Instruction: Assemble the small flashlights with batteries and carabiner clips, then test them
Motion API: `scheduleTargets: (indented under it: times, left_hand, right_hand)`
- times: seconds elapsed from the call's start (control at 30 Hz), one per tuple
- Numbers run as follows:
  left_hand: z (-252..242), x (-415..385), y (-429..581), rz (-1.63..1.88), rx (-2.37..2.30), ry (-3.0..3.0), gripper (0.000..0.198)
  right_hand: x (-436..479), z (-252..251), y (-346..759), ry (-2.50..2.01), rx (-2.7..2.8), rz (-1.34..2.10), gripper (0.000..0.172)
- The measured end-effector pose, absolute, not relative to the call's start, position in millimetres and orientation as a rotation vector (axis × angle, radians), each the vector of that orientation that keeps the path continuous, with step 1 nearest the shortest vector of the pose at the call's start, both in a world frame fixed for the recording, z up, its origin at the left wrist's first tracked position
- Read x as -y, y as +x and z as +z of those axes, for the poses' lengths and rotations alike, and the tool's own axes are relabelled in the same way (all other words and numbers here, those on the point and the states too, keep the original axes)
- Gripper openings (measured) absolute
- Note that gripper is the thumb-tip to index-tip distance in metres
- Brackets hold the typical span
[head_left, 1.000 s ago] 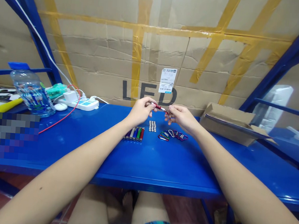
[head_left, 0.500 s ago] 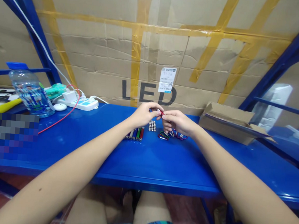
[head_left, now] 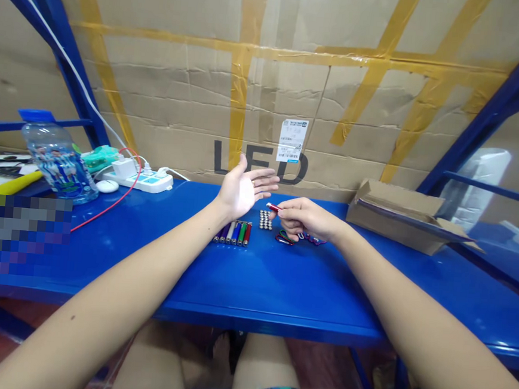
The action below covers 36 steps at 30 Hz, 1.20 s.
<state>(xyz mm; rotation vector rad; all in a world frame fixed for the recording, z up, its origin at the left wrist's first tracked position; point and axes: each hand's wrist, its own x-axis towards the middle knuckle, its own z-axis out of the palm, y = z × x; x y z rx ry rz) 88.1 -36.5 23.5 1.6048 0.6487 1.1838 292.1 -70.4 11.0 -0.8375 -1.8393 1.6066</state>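
Firmly, we pinch a red tube [head_left: 273, 207] between the thumb and index finger of our right hand [head_left: 303, 218], its other fingers curled beneath. The tube's free end points left, toward our left hand [head_left: 246, 190], which is spread open, palm exposed, thumb up and fingers reaching right. The two hands stay apart, with the red tube between them, above the table [head_left: 252, 284].

Just below that tube, we see small silver pieces [head_left: 265, 220] in a tight block. To their left, near our left wrist, lies a row of tubes [head_left: 236, 233], with silver, blue, green and red among them. Under and beside our right hand lie clips [head_left: 285, 239], partly hidden by the fingers.

Farther right we have an open carton [head_left: 386, 219], flaps raised. Over on our left are a power strip [head_left: 153, 181], a red cord [head_left: 125, 199] and a blue-capped bottle [head_left: 59, 161]. Behind everything rises a taped box [head_left: 181, 98] lettered LED.
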Motion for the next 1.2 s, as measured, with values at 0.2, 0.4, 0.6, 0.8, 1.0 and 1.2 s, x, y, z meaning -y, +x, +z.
scheduleTargets:
  times: [0.2, 0.4, 0.6, 0.8, 1.0, 1.2]
  left_hand:
    - [21.5, 37.9, 90.3, 1.164, -0.564, 1.455, 0.079]
    - [19.0, 36.2, 92.8, 1.131, -0.499, 1.230, 0.079]
    - [17.1, 33.9, 92.5, 1.125, -0.472, 1.194, 0.076]
    - [14.8, 32.0, 92.6, 1.116, -0.461, 1.203, 0.076]
    - [16.5, 33.1, 92.1, 1.113, -0.456, 1.185, 0.072]
    - [16.9, 32.9, 92.1, 1.121, -0.503, 1.192, 0.071]
  right_hand:
    - [69.9, 8.7, 291.0, -0.833, 1.888, 1.566, 0.023]
    - [67.7, 7.3, 291.4, -0.838, 1.919, 1.539, 0.024]
    - [68.8, 8.4, 290.4, -0.860, 1.892, 1.540, 0.024]
    - [68.2, 9.7, 291.2, -0.829, 1.894, 1.522, 0.026]
    - [67.8, 10.5, 290.6, -0.815, 1.911, 1.496, 0.027]
    - [67.9, 11.3, 289.4, -0.848, 1.989, 1.444, 0.027]
